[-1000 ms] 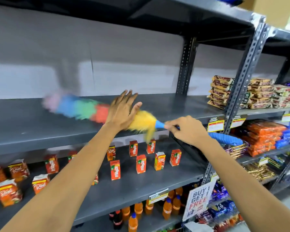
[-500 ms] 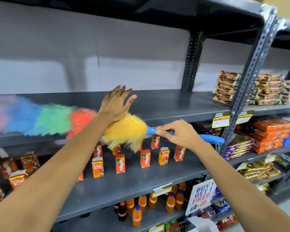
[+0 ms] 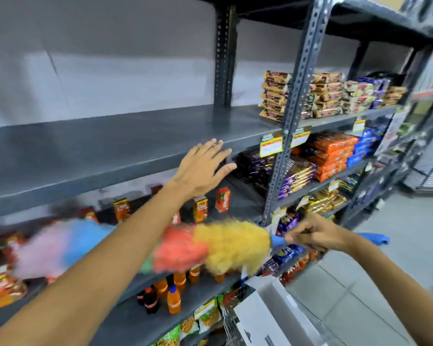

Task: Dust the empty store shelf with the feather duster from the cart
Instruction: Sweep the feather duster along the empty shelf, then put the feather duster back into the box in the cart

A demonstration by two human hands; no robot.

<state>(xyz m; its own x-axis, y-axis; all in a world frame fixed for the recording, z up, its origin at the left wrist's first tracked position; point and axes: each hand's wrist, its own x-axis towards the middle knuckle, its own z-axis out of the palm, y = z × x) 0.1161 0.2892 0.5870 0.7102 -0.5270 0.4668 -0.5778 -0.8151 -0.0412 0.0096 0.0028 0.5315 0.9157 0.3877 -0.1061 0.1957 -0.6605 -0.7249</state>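
Note:
The empty grey shelf (image 3: 105, 146) runs across the middle of the head view. My left hand (image 3: 203, 168) hovers flat at its front edge, fingers spread, holding nothing. The feather duster (image 3: 225, 245), with yellow, red, green, blue and pink fluff and a blue handle, now hangs below that shelf, in front of the lower shelves and under my left forearm. Its far end is blurred. My right hand (image 3: 315, 237) grips the blue handle just behind the yellow fluff.
Juice cartons (image 3: 200, 208) stand on the shelf below, orange bottles (image 3: 173, 298) lower still. Stacked snack packs (image 3: 330, 93) fill the right bay past a perforated upright (image 3: 293, 106). A wire cart with a white box (image 3: 268, 313) sits at lower right beside grey floor.
The duster came off the empty shelf, dropping down and to the right with my right hand. My left hand stayed near the shelf edge. The view swung right.

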